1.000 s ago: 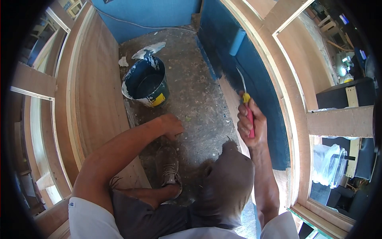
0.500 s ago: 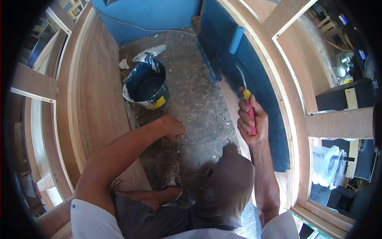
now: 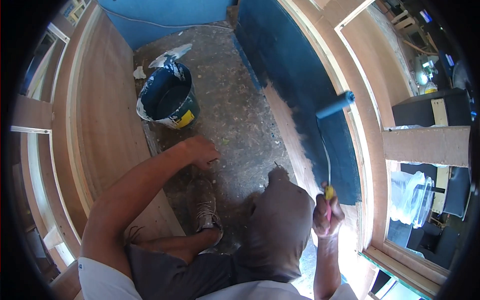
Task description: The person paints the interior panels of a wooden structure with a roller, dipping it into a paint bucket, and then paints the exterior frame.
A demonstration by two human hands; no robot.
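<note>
My right hand (image 3: 327,219) is wrapped round the pink and yellow handle of a paint roller (image 3: 335,105), low on the right. A bent metal rod runs up from the grip to the blue roller sleeve, which lies across the painted panel near its outer edge. Dark blue paint covers most of this panel (image 3: 295,70); a strip of bare wood shows along its lower edge. My left hand (image 3: 202,152) hangs over the floor with its fingers curled in, nothing visible in them. Beyond it stands a paint-smeared bucket (image 3: 192,107) with dark blue paint inside.
Unpainted plywood (image 3: 107,100) walls the left side, and a blue panel (image 3: 165,11) closes the far end, with a cable along it. Dried white paint scraps (image 3: 172,54) lie by the bucket. Wooden framing (image 3: 425,146) and a plastic bag (image 3: 410,200) are at right.
My right hand has moved back toward me, bringing the roller down the panel from its far part to its near outer edge. My left hand stays curled; the view has shifted slightly.
</note>
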